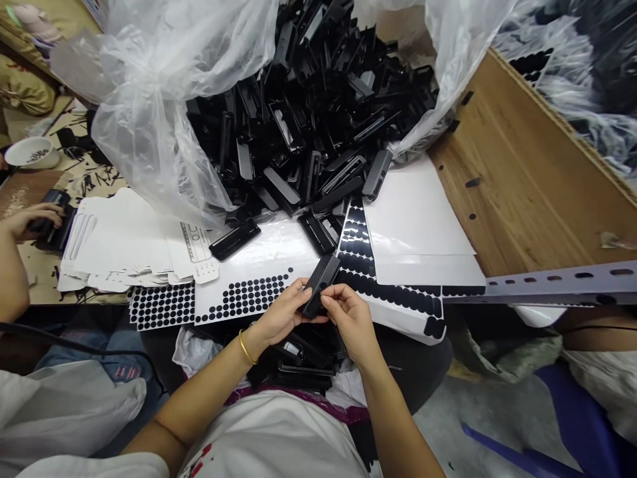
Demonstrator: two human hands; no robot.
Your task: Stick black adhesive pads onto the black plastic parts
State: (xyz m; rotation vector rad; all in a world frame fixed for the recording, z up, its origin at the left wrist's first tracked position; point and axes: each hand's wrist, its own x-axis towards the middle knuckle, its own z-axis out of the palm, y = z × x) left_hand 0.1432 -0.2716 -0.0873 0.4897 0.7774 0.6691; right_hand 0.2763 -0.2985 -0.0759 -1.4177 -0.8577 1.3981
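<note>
My left hand [283,313] and my right hand [349,317] meet in front of me over the table's near edge. Both are closed on one black ribbed plastic part [321,280], held tilted up toward the right. My left wrist wears a gold bangle [245,347]. The fingertips of my right hand pinch at the part's lower end. Under my hands lie white sheets of black round stickers [249,295] and oval stickers [393,292]. More black parts [303,355] lie in my lap below my hands.
A big heap of black plastic parts [318,113] spills from a clear plastic bag [149,113] onto the table. Flat white cartons [124,245] lie at the left. Another person's hand [30,219] holds a black part at the far left. A wooden board [522,179] and a grey metal rail [562,282] stand right.
</note>
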